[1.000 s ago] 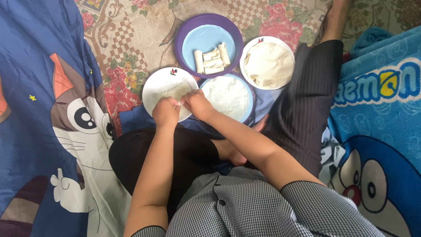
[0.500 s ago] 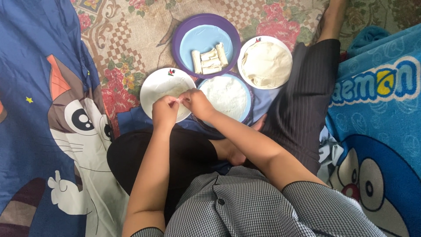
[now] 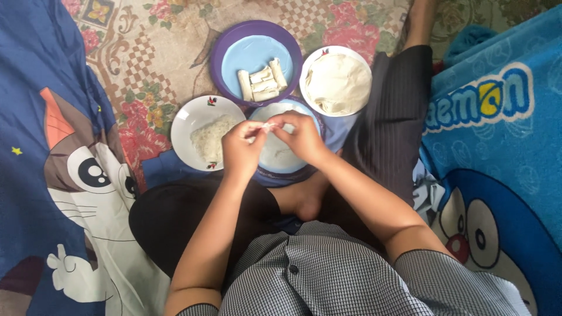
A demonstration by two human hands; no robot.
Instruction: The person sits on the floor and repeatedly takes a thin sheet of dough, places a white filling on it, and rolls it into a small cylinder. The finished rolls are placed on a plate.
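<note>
I see my left hand (image 3: 243, 146) and right hand (image 3: 303, 136) pinching a thin wrapper (image 3: 268, 125) together above the blue plate (image 3: 281, 158); pulling unevenly could tear it; crumbs could drop beside the rice plate (image 3: 193, 120).

Both hands are moving rightward, away from the white plate of shredded filling (image 3: 205, 133), where they were a second ago, and are now hovering over the blue plate (image 3: 281, 158) beside it. The left hand (image 3: 243, 149) and right hand (image 3: 303, 137) are pinching a small white bit (image 3: 268, 125) between their fingertips, and more of the filling on the white plate is showing uncovered.
</note>
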